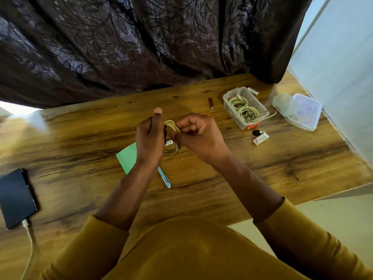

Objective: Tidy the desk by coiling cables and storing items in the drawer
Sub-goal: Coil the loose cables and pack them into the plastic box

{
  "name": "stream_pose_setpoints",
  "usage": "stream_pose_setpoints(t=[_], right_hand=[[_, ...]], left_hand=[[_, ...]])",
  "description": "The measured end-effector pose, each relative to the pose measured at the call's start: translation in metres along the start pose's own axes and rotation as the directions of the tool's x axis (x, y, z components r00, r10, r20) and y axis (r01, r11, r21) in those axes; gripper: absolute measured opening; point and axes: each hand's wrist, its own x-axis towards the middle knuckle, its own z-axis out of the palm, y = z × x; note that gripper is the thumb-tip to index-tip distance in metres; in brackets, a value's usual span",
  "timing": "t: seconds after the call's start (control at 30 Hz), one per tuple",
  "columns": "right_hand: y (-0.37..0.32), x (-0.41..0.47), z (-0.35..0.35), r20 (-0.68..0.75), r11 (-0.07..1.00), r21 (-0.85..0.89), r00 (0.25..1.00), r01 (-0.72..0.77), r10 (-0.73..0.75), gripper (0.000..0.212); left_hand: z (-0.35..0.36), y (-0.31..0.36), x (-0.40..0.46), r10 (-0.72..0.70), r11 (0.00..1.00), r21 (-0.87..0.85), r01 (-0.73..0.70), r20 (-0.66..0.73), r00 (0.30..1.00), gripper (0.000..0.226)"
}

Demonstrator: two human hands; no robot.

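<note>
1. The left hand [149, 138] is raised above the desk [84, 142], its fingers curled round one side of a pale cable [172, 126], thumb pointing straight up.
2. The right hand [196, 136] meets it from the other side, fingers curled in, fingertips pinching the cable's loops.
3. The cable forms a small bundle of loops between the two hands, held off the desk; one end with a plug [177, 147] hangs down below the hands.
4. A green sheet [128, 158] lies on the desk under the left wrist, and a blue pen [165, 178] lies just beside it, partly hidden by the forearm.
5. A phone [17, 198] lies at the left edge of the desk, face up, with a white lead [30, 245] plugged into its near end.
6. A clear box [245, 107] stands to the right, well apart from the hands, with two coiled cables [243, 108] inside it.
7. A small red cylinder [211, 103] lies just left of the box.
8. A clear lid [304, 112] and a small frosted tub [282, 104] lie right of the box, near the wall.
9. A black item [256, 132] and a small white block [260, 138] lie on the desk in front of the box, touching or nearly so.
10. A dark patterned curtain [141, 41] hangs behind the desk.
11. Both sleeves [302, 235] are mustard yellow, pushed up the forearms.
</note>
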Motion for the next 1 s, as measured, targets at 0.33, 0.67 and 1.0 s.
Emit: stream_pose_setpoints(t=[0.33,0.67,1.0], right_hand=[[0.001,0.001,-0.010,0.136,0.986,0.149,0.989,-0.077,0.057,0.017],[-0.001,-0.001,-0.009,0.198,0.865,0.441,0.965,-0.242,0.169,0.040],[0.005,0.000,-0.007,0.165,0.943,0.212,0.960,-0.258,0.226,0.051]], left_hand=[[-0.002,-0.001,0.001,-0.007,1.000,0.019,0.006,0.026,1.000,0.058],[-0.002,-0.001,0.001,-0.097,0.994,-0.044,0.096,-0.027,0.995,0.052],[-0.001,-0.001,0.001,0.002,1.000,0.014,-0.002,0.006,1.000,0.059]])
